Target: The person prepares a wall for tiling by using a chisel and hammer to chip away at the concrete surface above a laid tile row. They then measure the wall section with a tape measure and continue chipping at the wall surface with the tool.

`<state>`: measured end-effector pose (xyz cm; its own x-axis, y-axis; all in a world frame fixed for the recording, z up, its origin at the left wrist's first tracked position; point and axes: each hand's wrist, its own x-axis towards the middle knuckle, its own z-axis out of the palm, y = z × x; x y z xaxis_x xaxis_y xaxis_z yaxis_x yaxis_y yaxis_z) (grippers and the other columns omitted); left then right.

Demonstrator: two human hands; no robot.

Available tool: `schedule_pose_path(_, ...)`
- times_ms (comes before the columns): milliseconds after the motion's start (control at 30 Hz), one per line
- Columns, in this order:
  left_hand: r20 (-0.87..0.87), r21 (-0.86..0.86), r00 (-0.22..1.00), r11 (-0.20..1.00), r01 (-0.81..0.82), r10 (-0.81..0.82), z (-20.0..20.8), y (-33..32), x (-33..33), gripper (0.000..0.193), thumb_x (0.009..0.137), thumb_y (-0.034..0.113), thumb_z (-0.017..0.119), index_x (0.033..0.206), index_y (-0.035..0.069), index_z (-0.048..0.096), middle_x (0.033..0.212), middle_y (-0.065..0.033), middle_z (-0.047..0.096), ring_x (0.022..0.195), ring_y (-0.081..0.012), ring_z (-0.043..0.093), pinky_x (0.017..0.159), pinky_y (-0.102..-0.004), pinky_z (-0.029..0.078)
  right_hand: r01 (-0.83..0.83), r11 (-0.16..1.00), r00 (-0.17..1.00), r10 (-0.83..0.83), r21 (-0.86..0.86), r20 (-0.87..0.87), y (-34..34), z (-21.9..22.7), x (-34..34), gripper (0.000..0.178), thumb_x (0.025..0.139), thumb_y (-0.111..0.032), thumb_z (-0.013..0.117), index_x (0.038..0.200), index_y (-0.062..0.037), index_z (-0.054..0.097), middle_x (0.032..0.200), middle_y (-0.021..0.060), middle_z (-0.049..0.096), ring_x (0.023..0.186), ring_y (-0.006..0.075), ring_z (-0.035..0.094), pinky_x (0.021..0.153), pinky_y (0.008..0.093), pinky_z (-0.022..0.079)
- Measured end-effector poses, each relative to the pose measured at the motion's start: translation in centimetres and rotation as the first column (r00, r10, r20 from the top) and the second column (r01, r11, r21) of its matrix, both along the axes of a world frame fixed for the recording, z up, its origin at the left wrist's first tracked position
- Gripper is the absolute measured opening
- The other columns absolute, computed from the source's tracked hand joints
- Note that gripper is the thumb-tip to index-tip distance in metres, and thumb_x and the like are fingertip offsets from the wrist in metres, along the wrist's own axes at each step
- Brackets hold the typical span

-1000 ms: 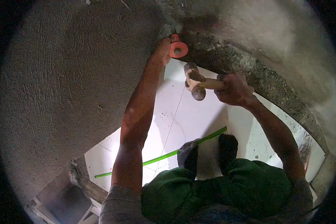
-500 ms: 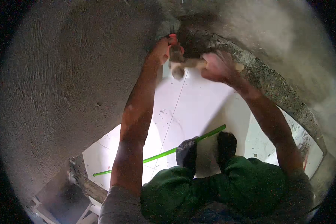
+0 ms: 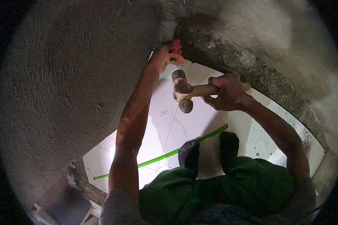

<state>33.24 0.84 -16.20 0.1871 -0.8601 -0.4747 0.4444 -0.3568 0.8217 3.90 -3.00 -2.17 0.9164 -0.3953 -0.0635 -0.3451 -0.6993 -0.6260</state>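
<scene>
My left hand (image 3: 162, 59) is closed around a chisel (image 3: 179, 59) with a red-orange hand guard, up at the corner where two walls meet. The chisel's round butt end faces me; its tip is hidden behind the hand and guard. My right hand (image 3: 231, 92) grips the wooden handle of a hammer (image 3: 184, 90). The hammer's dusty head hangs over the white tiles, a little nearer to me than the chisel and apart from it. Beside the chisel runs a rough, broken strip (image 3: 244, 56) along the foot of the right wall.
A rough plastered wall (image 3: 71, 82) fills the left side. White floor tiles (image 3: 193, 122) carry crumbs and dust. A long green strip (image 3: 161, 156) lies across them, reaching my dark shoes (image 3: 189, 153). At the lower left is a pale frame (image 3: 88, 215) beyond a broken edge.
The hammer has drawn back from the chisel toward me, with my right hand moving lower and slightly right. My left hand keeps hold of the chisel, its guard now tilted differently.
</scene>
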Motion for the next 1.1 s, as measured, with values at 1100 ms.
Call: schedule_pose_path(1100, -0.032, -0.266, 0.98, 0.947, 0.181, -0.196, -7.6, -3.2, 4.3, 0.045, 0.1, 0.036, 0.064, 0.129, 0.002, 0.061, 0.119, -0.0101, 0.067, 0.108, -0.0247, 0.067, 0.094, -0.0428, 0.055, -0.27, 0.898, 0.945, 0.316, -0.347, 0.081, 1.0, -2.2, 3.6, 0.03, 0.072, -0.029, 0.07, 0.099, -0.0178, 0.073, 0.094, 0.011, 0.067, 0.085, 0.039, 0.068, 0.076, 0.0568, 0.052)
